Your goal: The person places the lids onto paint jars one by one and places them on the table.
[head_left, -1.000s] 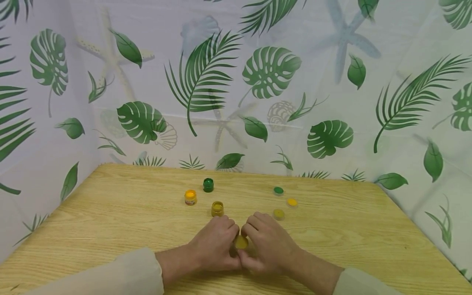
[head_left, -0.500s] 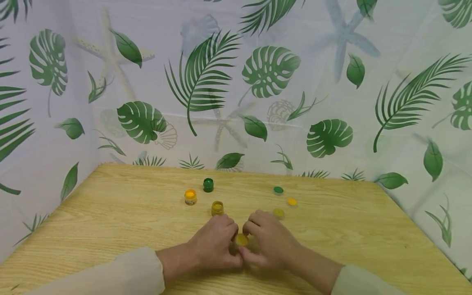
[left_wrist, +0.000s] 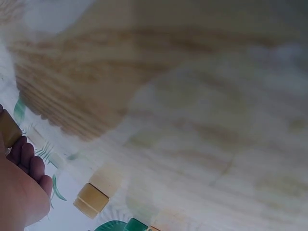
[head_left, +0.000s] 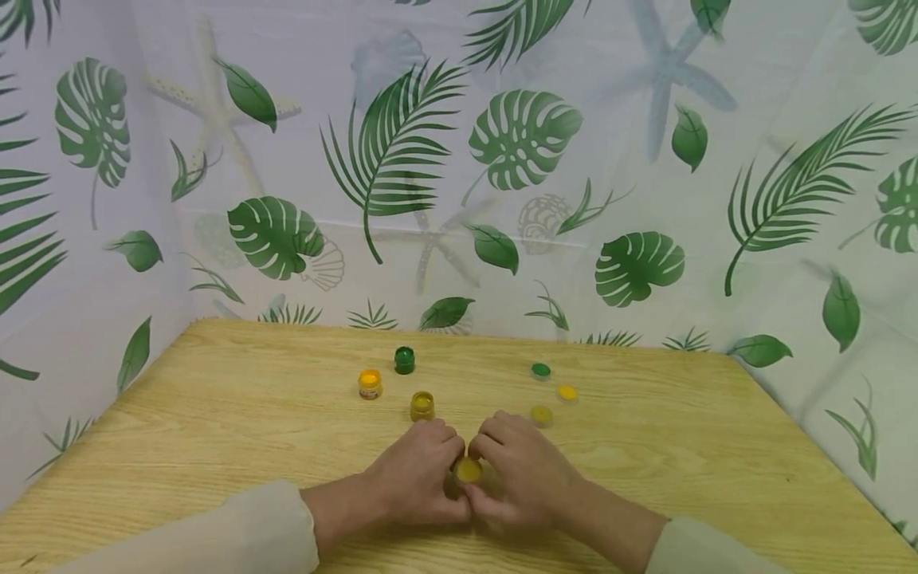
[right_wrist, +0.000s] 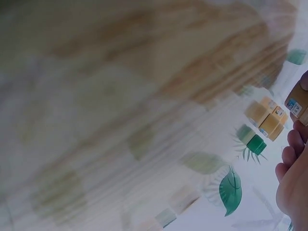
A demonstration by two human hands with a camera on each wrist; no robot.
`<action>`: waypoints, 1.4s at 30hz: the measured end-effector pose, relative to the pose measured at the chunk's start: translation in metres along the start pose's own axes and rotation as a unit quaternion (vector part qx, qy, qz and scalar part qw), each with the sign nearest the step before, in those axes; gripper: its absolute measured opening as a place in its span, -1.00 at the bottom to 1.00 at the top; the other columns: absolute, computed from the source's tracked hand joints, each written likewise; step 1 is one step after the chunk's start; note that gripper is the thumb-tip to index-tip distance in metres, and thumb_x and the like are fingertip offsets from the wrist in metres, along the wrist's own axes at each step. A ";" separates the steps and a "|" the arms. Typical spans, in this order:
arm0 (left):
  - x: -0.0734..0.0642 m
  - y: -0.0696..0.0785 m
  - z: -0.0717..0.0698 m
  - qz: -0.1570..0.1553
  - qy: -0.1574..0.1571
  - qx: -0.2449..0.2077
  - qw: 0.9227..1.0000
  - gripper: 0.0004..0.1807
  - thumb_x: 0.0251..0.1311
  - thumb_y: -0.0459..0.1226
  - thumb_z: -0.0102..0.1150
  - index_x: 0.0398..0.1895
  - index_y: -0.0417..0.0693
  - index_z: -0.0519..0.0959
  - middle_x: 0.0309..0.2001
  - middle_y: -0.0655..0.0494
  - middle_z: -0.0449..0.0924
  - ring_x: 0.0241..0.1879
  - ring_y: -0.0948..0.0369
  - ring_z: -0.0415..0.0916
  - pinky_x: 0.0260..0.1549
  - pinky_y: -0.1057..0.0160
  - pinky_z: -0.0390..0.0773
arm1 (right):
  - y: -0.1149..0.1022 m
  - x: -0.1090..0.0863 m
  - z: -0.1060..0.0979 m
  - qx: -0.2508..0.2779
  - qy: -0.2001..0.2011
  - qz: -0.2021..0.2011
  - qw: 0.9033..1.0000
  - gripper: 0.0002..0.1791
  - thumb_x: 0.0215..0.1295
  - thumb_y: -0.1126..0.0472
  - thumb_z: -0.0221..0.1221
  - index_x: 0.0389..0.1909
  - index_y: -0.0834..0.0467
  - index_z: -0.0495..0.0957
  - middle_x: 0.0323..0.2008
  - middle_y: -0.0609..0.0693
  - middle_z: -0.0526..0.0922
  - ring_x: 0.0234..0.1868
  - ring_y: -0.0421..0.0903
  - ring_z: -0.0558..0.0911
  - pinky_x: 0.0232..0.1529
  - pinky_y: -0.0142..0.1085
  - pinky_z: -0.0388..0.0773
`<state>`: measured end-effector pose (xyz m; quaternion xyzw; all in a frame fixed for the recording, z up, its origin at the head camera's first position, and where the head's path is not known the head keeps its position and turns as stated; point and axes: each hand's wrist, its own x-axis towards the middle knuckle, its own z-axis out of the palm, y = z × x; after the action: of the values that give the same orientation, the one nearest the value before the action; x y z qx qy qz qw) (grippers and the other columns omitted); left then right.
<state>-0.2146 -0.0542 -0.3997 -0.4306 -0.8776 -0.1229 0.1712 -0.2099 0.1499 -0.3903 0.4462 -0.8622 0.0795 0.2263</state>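
Observation:
Both hands grip one small paint jar with a mustard-yellow top [head_left: 468, 469], close to the table in the head view. My left hand [head_left: 419, 474] curls round its left side, and my right hand [head_left: 527, 474] holds it from the right, thumbs near each other in front. The fingers hide most of the jar's body. In the left wrist view the held jar [left_wrist: 8, 129] shows at the left edge; a printed label is visible on the jar [right_wrist: 298, 103] in the right wrist view. Just beyond the left hand stands an uncovered mustard paint jar [head_left: 422, 406].
An orange-yellow paint jar [head_left: 370, 384] and a green paint jar [head_left: 405, 360] stand uncovered farther back. To the right lie a green lid [head_left: 541, 371], a yellow lid [head_left: 567, 393] and a mustard lid [head_left: 541, 415]. A leaf-printed cloth [head_left: 531, 271] hangs behind the wooden table [head_left: 251, 399].
My right hand's fingers shifted slightly away from the left hand and then came back against the held jar. The left hand stays nearly still; the other jars and lids have not moved.

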 end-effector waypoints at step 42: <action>0.003 0.000 0.002 0.036 -0.024 -0.012 0.999 -0.63 -0.07 0.15 0.37 -0.52 0.12 0.52 -0.60 0.41 0.25 -0.56 0.41 0.10 -0.46 0.49 0.11 | -0.005 0.005 0.003 -0.012 0.028 -0.037 0.999 -0.69 0.10 -0.08 0.30 -0.59 -0.06 0.40 -0.58 -0.30 0.20 -0.46 -0.30 0.18 -0.33 -0.43 0.18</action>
<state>-0.2172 -0.0515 -0.4005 -0.4670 -0.8636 -0.1166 0.1498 -0.2100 0.1421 -0.3910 0.4731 -0.8392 0.0730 0.2581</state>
